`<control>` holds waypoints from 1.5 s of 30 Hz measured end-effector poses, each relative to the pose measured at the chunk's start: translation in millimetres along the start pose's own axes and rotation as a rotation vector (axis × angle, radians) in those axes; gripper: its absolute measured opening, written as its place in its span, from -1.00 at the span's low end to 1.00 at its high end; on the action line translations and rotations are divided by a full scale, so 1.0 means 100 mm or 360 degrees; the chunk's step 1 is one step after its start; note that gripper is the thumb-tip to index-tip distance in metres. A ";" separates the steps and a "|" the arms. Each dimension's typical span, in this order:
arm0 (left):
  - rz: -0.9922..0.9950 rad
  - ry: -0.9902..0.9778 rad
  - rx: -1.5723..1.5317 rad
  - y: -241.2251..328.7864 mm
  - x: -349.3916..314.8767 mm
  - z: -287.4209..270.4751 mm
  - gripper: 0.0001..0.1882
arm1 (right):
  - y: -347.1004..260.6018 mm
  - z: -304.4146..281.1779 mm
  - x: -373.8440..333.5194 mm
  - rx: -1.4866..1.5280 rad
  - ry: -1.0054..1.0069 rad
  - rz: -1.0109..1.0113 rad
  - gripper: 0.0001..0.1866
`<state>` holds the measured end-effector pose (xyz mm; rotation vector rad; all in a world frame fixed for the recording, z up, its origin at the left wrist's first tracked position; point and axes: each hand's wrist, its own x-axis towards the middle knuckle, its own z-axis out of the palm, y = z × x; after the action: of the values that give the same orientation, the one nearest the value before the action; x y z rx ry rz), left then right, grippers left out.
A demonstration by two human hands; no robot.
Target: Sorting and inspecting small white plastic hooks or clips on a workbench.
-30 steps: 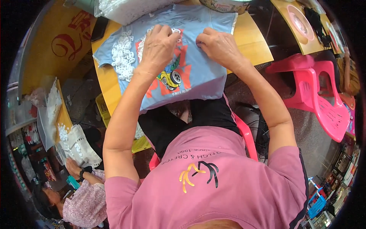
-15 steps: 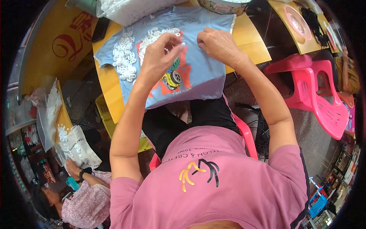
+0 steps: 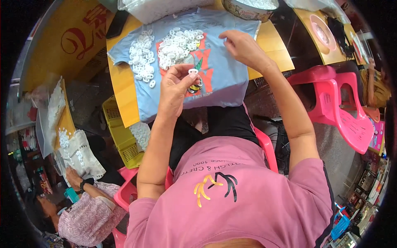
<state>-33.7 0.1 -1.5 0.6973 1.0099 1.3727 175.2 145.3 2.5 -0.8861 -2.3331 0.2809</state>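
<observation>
My left hand (image 3: pixel 175 89) is closed in a pinch, holding a small white oval plastic piece with dark holes (image 3: pixel 193 72) between thumb and fingertips. It is over the printed front of a light blue T-shirt (image 3: pixel 229 78) spread on the table. Beyond that hand lies a heap of similar white pieces (image 3: pixel 175 49) on the shirt. A second, longer pile (image 3: pixel 142 56) lies to its left. My right hand (image 3: pixel 246 51) hovers over the right part of the shirt, fingers curled together; whatever they may hold is too small to make out.
At the table's far edge stand a clear plastic bin (image 3: pixel 159 12) and a round tin (image 3: pixel 250 10), both with white pieces. A dark phone-like object (image 3: pixel 117 24) lies far left. Yellow crates (image 3: pixel 124 136) are below left, a pink chair (image 3: pixel 331 103) right. Another person (image 3: pixel 89 211) works at left.
My left hand has come from over the heap toward me, and a white piece now shows in its fingertips. My right hand has shifted slightly to the right.
</observation>
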 end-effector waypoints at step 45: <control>0.1024 0.0033 0.2128 -0.08 0.15 0.09 -0.79 | -0.27 -0.15 -0.49 0.1398 -0.0107 0.1061 -0.75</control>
<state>-23.9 15.1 -7.1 2.1264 1.7911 1.0494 199.1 92.9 1.7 -1.1249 -1.5893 1.4770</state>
